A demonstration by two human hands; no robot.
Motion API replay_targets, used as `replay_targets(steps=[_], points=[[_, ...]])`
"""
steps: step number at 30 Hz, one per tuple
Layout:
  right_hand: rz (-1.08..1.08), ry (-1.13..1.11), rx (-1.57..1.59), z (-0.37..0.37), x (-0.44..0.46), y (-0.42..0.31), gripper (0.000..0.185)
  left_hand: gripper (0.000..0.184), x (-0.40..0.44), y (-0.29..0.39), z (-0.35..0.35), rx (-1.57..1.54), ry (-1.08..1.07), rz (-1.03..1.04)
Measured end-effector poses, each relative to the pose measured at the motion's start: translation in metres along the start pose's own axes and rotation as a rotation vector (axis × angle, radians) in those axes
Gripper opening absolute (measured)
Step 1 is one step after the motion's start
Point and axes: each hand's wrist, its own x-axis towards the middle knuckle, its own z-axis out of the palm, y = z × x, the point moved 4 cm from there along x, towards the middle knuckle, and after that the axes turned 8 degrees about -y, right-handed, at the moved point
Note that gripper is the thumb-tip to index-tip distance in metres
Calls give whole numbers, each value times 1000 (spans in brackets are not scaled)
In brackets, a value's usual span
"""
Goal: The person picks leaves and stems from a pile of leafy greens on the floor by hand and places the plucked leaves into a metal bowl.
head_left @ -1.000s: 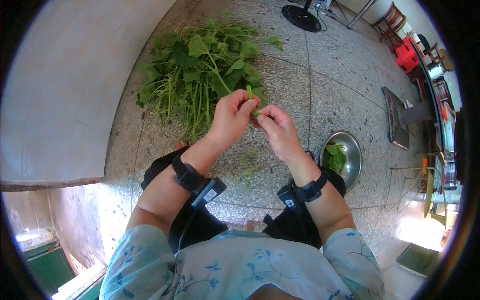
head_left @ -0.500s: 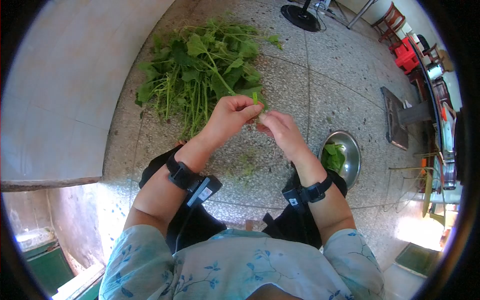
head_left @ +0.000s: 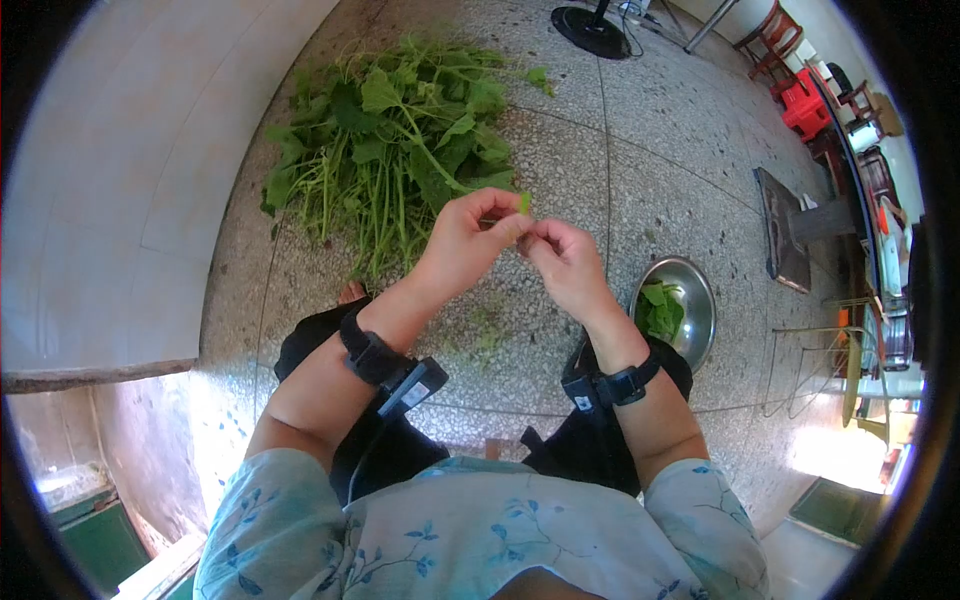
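Observation:
My left hand (head_left: 464, 240) is closed in a pinch on a green stem (head_left: 525, 203), whose short end pokes up past the fingertips. My right hand (head_left: 571, 268) meets it there, thumb and fingers pressed together at the stem; what lies between them is hidden. Just beyond the hands, a heap of leafy green vines (head_left: 390, 150) with long stems spreads over the floor. To the right of my right forearm stands a steel bowl (head_left: 702, 300) with some picked green leaves (head_left: 658, 312) in it.
Small green scraps (head_left: 487, 330) lie on the speckled floor (head_left: 560, 120) between my knees. A pale panel (head_left: 120, 200) borders the left. A round black stand base (head_left: 590, 32) is at the top; a dark-based post (head_left: 785, 230), red stool (head_left: 805, 105) and wooden chair (head_left: 772, 40) are to the right.
Both hands remain together, with small finger shifts; the stem's end has tilted to the right. The whole view has slid slightly, so the heap and bowl appear a little further left.

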Motion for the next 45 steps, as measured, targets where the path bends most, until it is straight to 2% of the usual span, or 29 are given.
replay_targets(steps=[1, 5, 10, 13, 17, 19, 22, 24, 28, 30, 35, 37, 39, 44, 45], points=[[-57, -3, 124, 1, 0, -4, 10, 10, -2, 0, 2, 0, -2, 1], [-178, -13, 293, 7, 0, -17, 8, 13, -7, 7, 4, 37, 7, 4], [-150, -14, 106, 11, 2, -16, 7, 13, -4, 6, -7, 15, 6, -51], [-191, -17, 13, 12, 2, -19, 8, 10, -2, 3, -12, -142, 27, -36], [-186, -44, 57, 16, 1, -18, 8, 12, -2, 4, -17, -101, 13, -81], [-124, -56, 124, 17, -1, -19, 8, 13, -1, 4, -19, -126, -12, -115], [-147, -50, 58, 16, 0, -16, 7, 14, 0, 0, -21, -174, -36, -150], [-125, -51, 58, 17, 1, -9, 8, 15, 0, -7, -24, -180, -34, -257], [-5, -80, 175, 16, -1, -2, 8, 15, 2, -11, -30, -194, 10, -247], [23, -90, 207, 15, -3, -5, 8, 14, 1, -12, -31, -265, 49, -320], [113, -107, 260, 13, -7, -5, 8, 15, 1, -15, -33, -289, 38, -332], [129, -127, 234, 11, -8, -2, 10, 15, 2, -14, -35, -286, 35, -323], [125, -128, 181, 9, -9, 6, 11, 15, 1, -10, -41, -281, 120, -338], [54, -102, 73, 2, -10, 16, 12, 16, 1, -8, -45, -309, 90, -283], [121, -147, -82, 0, -11, 20, 11, 17, 1, -6, -44, -306, 72, -259]])
